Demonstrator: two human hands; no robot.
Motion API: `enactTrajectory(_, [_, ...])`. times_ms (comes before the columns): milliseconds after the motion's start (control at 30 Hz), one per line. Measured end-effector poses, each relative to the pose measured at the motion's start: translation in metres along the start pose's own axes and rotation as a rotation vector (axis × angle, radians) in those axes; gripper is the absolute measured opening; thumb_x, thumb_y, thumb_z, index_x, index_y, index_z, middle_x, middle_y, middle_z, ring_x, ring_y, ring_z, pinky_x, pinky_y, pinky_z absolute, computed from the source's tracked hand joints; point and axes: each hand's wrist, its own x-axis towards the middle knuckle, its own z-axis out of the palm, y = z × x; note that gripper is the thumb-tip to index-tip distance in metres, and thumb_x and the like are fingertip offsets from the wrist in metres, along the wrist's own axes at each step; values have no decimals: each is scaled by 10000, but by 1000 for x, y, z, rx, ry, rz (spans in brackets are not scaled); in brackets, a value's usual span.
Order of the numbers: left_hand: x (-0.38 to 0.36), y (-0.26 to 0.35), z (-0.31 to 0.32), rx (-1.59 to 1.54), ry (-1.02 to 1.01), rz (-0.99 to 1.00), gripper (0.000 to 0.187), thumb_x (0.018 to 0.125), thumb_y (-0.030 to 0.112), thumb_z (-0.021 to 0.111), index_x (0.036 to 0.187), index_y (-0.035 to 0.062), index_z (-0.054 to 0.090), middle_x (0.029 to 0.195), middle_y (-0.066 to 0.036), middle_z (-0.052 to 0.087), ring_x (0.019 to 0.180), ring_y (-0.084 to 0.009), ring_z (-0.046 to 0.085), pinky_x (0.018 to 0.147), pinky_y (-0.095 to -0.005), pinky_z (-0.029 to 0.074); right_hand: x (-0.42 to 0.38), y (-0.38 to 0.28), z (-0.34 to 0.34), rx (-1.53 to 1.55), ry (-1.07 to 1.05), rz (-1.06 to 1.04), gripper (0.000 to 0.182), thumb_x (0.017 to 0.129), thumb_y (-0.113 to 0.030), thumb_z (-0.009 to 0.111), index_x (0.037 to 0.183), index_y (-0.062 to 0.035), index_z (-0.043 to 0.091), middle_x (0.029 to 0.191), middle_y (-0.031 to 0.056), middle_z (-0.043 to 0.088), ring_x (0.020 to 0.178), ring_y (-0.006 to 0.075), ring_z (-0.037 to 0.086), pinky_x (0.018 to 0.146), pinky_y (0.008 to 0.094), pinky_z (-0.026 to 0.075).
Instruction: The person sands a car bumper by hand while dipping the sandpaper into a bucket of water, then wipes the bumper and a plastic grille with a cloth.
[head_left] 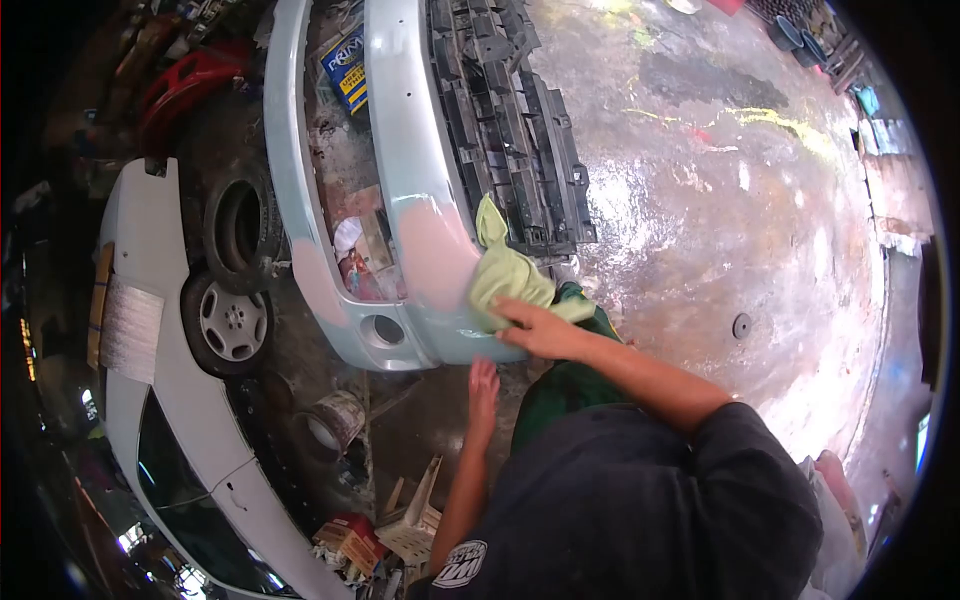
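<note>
A car bumper (409, 220) in pale blue-grey, with pinkish patches, stands in front of me. My right hand (535, 328) is closed on a light green cloth (512, 280) and lies against the bumper's near corner. Part of the cloth drapes over the edge beside the black grille piece (510, 130), and one corner of it sticks up. Just below the bumper's near edge is my left hand (483, 382), fingers extended upward with nothing visible in them. A round fog-lamp opening (383, 330) shows left of the hands.
To the left are a white car (195, 400), a loose tire (241, 222) and a wheel (231, 322). A dirty bucket (335, 420) and a light-coloured chair (412, 530) stand nearby. On the stained concrete floor (690, 250) lies a small dark disc (741, 326).
</note>
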Motion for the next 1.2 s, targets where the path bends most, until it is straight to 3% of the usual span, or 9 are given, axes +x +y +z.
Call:
enactTrajectory(33, [23, 4, 24, -166, 104, 40, 499, 1027, 313, 524, 1440, 36, 469, 1361, -122, 565, 1227, -247, 556, 1034, -388, 443, -1, -5, 6, 169, -68, 73, 277, 912, -220, 616, 1138, -69, 668, 1052, 145, 711, 1015, 281, 666, 863, 388, 522])
enactTrajectory(133, [55, 28, 46, 182, -52, 150, 530, 986, 331, 604, 1391, 2, 510, 1328, -151, 612, 1186, -256, 599, 993, -401, 465, 9, -1, -7, 291, 61, 462, 261, 956, -251, 598, 1093, -41, 673, 966, 126, 707, 884, 215, 670, 809, 365, 520])
enactTrajectory(200, [50, 42, 48, 354, -112, 217, 455, 957, 296, 630, 1293, -5, 573, 1196, -176, 666, 1077, -300, 652, 923, -419, 493, 29, 32, -17, 163, 425, 371, 300, 951, -298, 618, 1075, -32, 677, 930, 114, 702, 855, 212, 662, 806, 353, 515])
enactTrajectory(267, [37, 59, 52, 575, -218, 283, 377, 936, 264, 642, 1200, -6, 622, 1082, -201, 693, 992, -351, 676, 862, -434, 513, 57, 47, -22, 151, 527, 448, 327, 923, -314, 644, 1081, -29, 674, 933, 122, 697, 888, 205, 668, 830, 360, 513])
enactTrajectory(333, [22, 80, 61, 825, -366, 355, 300, 924, 236, 642, 1111, 1, 656, 986, -229, 693, 930, -407, 673, 809, -448, 522, 78, 46, -8, 93, 491, 405, 327, 900, -302, 653, 1073, -27, 677, 937, 153, 704, 904, 249, 687, 835, 378, 519])
enactTrajectory(500, [10, 103, 80, 842, -299, 400, 259, 922, 214, 630, 1078, 9, 657, 960, -232, 687, 906, -441, 652, 759, -446, 520, 126, 46, -6, -76, 242, 345, 274, 848, -224, 624, 1034, -38, 701, 948, 240, 700, 913, 418, 672, 826, 431, 539])
enactTrajectory(800, [33, 128, 82, 750, -121, 339, 257, 941, 189, 613, 1090, -18, 649, 947, -215, 706, 874, -389, 686, 765, -416, 515, 142, 28, 23, -82, 247, 299, 577, 944, -232, 553, 1382, 126, 443, 1376, 317, 516, 1300, 465, 456, 1113, 463, 344])
enactTrajectory(967, [38, 120, 83, 720, -94, 280, 267, 935, 198, 616, 1087, -18, 646, 963, -234, 700, 895, -409, 682, 770, -423, 515, 146, 37, 38, -87, 305, 180, 663, 972, -260, 527, 1455, 138, 308, 1508, 346, 344, 1405, 458, 334, 1173, 453, 275])
enactTrajectory(1200, [20, 113, 87, 824, -174, 129, 281, 928, 222, 614, 1065, -21, 648, 988, -251, 687, 923, -432, 666, 790, -450, 511, 92, 40, 19, -496, 108, 155, 574, 857, -162, 583, 1390, 2, 448, 1431, 201, 497, 1282, 349, 480, 1059, 466, 363])
